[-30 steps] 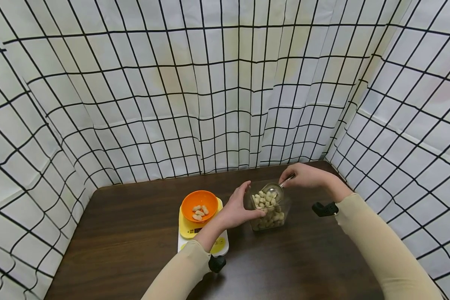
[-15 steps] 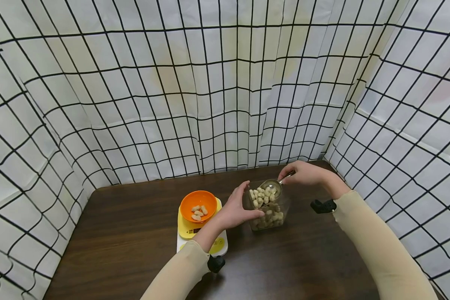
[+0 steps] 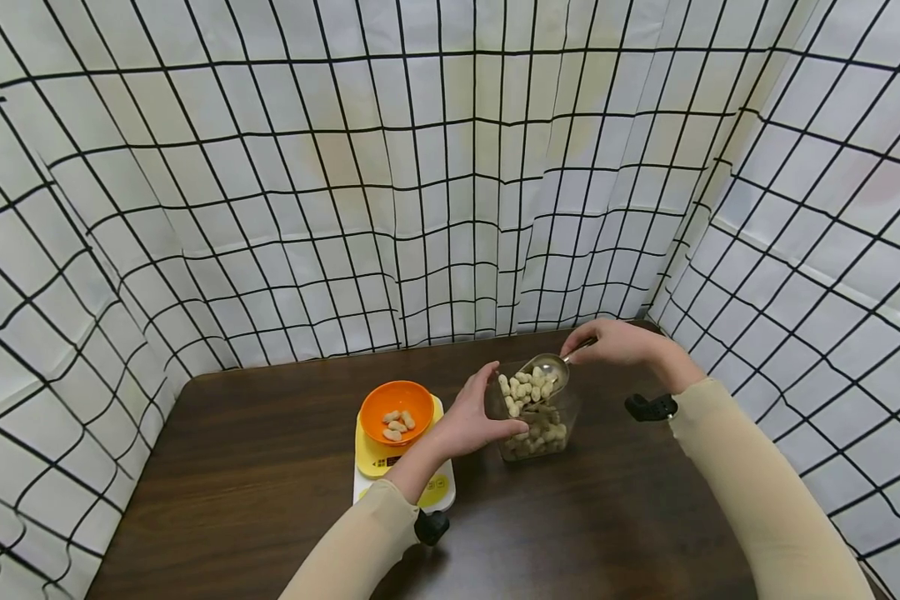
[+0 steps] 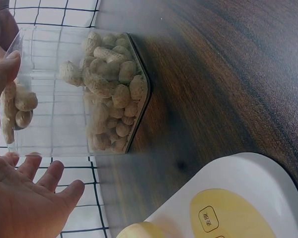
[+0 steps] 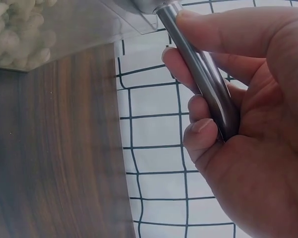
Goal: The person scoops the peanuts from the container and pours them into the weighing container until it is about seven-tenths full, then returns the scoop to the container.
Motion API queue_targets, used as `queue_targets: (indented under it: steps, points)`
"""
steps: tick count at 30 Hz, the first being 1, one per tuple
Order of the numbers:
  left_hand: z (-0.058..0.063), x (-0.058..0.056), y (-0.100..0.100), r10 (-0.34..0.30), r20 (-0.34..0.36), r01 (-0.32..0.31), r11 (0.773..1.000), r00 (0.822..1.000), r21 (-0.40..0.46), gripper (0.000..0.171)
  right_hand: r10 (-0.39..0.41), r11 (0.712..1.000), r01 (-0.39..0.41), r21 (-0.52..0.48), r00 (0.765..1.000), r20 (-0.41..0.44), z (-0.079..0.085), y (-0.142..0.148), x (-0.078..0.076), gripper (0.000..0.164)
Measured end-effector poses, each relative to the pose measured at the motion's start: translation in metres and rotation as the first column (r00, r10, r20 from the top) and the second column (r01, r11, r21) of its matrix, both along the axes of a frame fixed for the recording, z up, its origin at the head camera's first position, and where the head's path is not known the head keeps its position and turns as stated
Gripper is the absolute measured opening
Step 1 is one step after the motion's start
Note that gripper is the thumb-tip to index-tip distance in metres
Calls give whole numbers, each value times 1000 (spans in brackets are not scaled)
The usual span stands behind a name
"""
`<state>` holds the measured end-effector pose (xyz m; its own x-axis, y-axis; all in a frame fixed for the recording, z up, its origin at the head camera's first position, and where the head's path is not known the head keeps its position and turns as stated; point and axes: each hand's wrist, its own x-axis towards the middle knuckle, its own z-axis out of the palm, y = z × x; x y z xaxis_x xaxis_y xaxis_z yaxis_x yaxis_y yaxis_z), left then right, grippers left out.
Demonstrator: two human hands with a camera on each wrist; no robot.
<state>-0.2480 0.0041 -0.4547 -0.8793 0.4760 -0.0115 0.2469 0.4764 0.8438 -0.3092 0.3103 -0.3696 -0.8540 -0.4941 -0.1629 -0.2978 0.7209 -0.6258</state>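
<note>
A clear plastic container (image 4: 54,129) stands on the table with unshelled peanuts (image 4: 109,84) heaped in its lower part. My left hand (image 3: 471,423) holds it near the top, thumb on the near side and fingers spread along the left side. My right hand (image 3: 617,343) grips the handle of a metal scoop (image 5: 203,74), its fingers curled round it. Heaped with peanuts (image 3: 534,387), the scoop's bowl is up at the container's mouth. In the left wrist view several of these peanuts show through the clear wall, well above the pile below.
Left of the container, an orange bowl (image 3: 423,404) with several peanuts sits on a yellow and white kitchen scale (image 4: 270,173). My left forearm passes over part of the scale. White curtains (image 3: 450,208) with a black grid surround the dark wooden table (image 3: 270,467).
The scoop has risen from among the peanuts to the container's mouth, heaped with peanuts. My right hand has lifted slightly with it; my left hand has kept its hold.
</note>
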Motion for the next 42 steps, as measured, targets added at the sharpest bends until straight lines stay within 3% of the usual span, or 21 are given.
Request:
queue_targets:
  steps: [11,31,37,42]
  points:
    - [-1,-2,1,-5,-10,5,1000,1000,0,107,-15,1000,15,-16,1000,-19,7,11,1,25]
    - [-1,-1,1,-3,-13,3,1000,1000,0,107,-34,998,33,-49,999,-21,1,21,3,26]
    - [1,1,-3,1,-41,-1,1000,999,-6,114,-63,997,60,-38,996,-68,2,20,7,28]
    - [10,5,-16,10,-72,-10,1000,997,4,114,-91,995,86,-52,992,-86,6,17,10,28]
